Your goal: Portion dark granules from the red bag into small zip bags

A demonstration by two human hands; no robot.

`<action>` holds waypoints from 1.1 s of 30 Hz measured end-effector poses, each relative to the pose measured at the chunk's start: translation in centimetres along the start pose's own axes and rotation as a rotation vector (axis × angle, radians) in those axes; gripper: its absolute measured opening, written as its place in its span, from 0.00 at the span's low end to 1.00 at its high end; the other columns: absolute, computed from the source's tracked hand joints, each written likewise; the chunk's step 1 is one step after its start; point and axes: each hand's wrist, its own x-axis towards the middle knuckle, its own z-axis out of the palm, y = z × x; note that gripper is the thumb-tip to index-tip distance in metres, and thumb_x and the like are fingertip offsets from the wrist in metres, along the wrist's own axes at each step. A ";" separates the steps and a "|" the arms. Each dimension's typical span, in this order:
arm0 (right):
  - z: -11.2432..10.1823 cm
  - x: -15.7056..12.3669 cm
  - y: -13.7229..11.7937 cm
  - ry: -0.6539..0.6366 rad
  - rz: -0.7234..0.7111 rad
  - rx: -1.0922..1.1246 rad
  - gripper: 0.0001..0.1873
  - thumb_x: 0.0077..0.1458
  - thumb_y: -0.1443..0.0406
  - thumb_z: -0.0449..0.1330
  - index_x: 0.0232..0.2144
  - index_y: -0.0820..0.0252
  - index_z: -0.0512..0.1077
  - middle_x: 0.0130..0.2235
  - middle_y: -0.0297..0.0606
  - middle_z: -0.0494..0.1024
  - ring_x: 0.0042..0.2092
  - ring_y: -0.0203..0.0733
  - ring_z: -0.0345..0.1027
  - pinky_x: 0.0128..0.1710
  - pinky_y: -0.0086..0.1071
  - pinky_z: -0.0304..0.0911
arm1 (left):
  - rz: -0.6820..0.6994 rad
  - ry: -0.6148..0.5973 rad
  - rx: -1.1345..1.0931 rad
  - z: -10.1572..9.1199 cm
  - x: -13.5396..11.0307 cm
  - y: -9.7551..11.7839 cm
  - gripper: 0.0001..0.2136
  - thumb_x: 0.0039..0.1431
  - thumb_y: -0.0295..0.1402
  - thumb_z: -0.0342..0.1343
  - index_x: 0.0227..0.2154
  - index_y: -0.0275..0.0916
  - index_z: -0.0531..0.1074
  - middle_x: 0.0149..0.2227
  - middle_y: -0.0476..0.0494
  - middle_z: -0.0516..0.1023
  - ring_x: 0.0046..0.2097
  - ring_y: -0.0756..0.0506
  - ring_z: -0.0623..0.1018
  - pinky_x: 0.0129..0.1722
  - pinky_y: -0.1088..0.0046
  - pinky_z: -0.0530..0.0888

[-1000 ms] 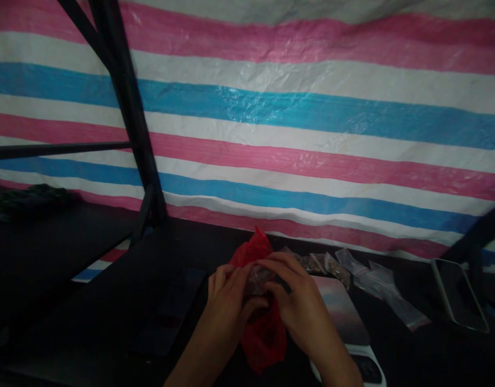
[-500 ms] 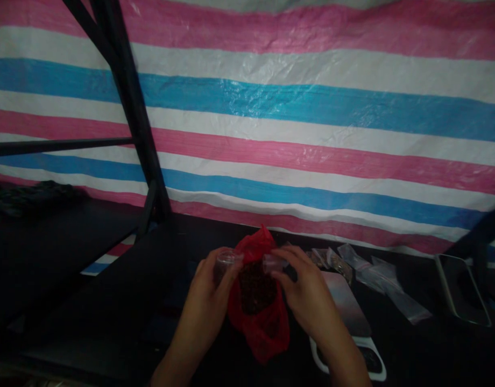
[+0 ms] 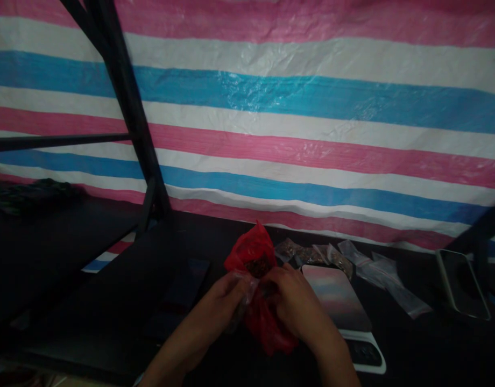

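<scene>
My left hand is closed on a clear plastic bag, whose crinkled film shows between and below the fingers. Close against it, my right hand has its fingers curled down over the red plastic bag; what they grip is hidden. The red bag lies open beneath both hands, with dark brown loose bits showing in its mouth.
To the right sits a digital scale. Several small filled bags lie behind it, with flat clear zip bags farther right. A phone lies at far right. A dark flat object is on the left, and a black post rises there.
Both hands have come together and lower over the red bag. The small clear item in my right fingers is now hidden. The loose bits are more covered, and the scale shows more.
</scene>
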 end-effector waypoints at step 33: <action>-1.3 -0.3 -2.2 0.105 -0.269 0.526 0.31 0.56 0.83 0.54 0.47 0.47 0.83 0.52 0.32 0.79 0.54 0.36 0.74 0.57 0.29 0.65 | 0.226 -0.082 0.151 0.7 1.3 -1.2 0.15 0.60 0.35 0.63 0.50 0.42 0.72 0.52 0.41 0.80 0.53 0.39 0.78 0.58 0.61 0.72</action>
